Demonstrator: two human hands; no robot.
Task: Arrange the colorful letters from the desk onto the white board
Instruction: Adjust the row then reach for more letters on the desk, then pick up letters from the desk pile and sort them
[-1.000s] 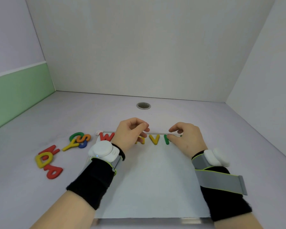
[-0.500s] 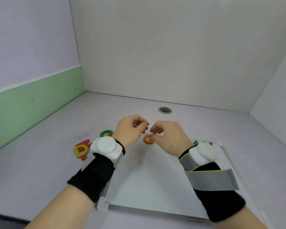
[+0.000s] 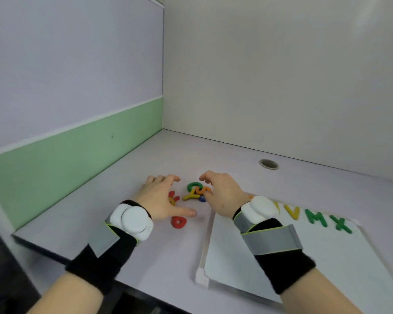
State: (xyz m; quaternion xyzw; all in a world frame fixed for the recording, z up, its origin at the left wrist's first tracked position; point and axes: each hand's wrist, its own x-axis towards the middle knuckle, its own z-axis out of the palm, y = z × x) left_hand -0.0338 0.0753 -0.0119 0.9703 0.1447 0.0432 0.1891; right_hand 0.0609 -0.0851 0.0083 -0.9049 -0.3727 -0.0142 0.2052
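Note:
A small heap of loose letters lies on the desk left of the white board (image 3: pixel 304 257): a green C (image 3: pixel 194 185), a yellow Y (image 3: pixel 190 196), an orange S (image 3: pixel 203 190) and a blue one half hidden. A red D (image 3: pixel 178 222) lies nearer me. My left hand (image 3: pixel 162 198) hovers spread over red and yellow letters, hiding most of them. My right hand (image 3: pixel 220 194) curls over the heap's right side, fingertips at the orange S. Along the board's far edge stand a yellow V (image 3: pixel 292 211), a green M (image 3: pixel 315 218) and a green X (image 3: pixel 340 224).
A green-banded wall runs along the desk's left side and a white wall along the back. A round cable hole (image 3: pixel 268 164) sits in the desk behind the board. The desk's front left edge (image 3: pixel 61 257) is close to my left forearm.
Both hands left the board's top row and moved left to the loose letters on the desk. The view swung left, so the board now sits at the right.

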